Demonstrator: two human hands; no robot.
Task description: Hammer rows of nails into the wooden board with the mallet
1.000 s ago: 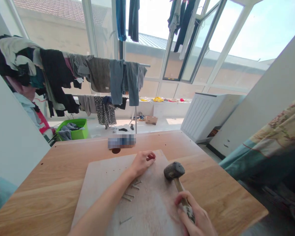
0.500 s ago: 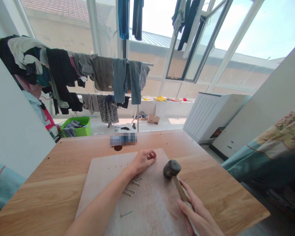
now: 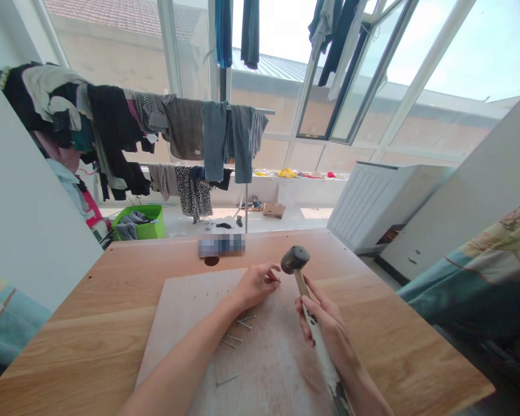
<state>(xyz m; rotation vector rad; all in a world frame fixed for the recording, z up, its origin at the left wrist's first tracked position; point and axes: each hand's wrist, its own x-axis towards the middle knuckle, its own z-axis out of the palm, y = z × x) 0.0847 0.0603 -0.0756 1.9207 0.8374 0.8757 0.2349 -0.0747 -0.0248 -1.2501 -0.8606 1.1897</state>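
Laundry (image 3: 184, 133) hangs beyond the wooden table (image 3: 108, 312), right hand (image 3: 324, 315) clamping mallet (image 3: 294, 261), left hand (image 3: 255, 285) with hold unclear

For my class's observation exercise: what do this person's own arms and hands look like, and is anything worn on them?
The left hand and right hand wear no gloves, and I can make out no rings. The left forearm and the visible part of the right forearm are bare, with no sleeve or watch in view.
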